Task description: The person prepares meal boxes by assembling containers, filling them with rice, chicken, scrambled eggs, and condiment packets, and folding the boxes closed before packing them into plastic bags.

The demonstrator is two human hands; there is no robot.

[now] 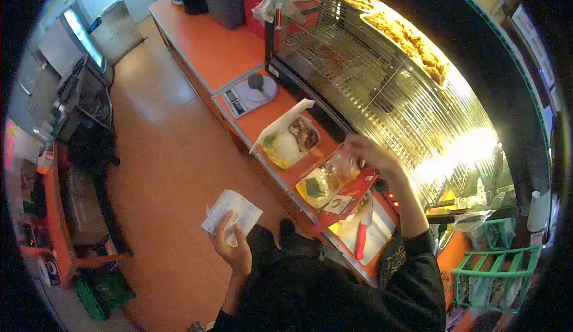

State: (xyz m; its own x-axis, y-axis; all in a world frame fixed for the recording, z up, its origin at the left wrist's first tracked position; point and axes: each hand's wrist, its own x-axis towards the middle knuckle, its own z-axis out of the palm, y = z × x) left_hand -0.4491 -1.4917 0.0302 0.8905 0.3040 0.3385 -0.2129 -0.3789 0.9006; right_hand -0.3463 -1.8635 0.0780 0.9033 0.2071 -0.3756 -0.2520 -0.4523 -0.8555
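Note:
My left hand (pixel 231 242) is closed around several white paper slips (pixel 231 212), held out over the floor in front of the counter. Fingers bent, my right hand (pixel 367 152) pinches what looks like a see-through plastic packet (pixel 342 166) above an open food box (pixel 316 192). Yellow food and something dark green lie in that box, whose red lid (pixel 349 204) with a white label stands up. Farther along the counter is another open box (pixel 285 144), holding a white mound, yellow shreds and dark browned pieces. A knife with a red handle (pixel 361 241) rests on a white board (pixel 379 236).
A digital scale (pixel 249 95) with a dark round item sits on the orange counter (pixel 206 45). Alongside runs a lit warming cabinet (pixel 358 75) with wire racks and trays of fried food (pixel 406 36). A green basket (pixel 495 278) stands at the lower right.

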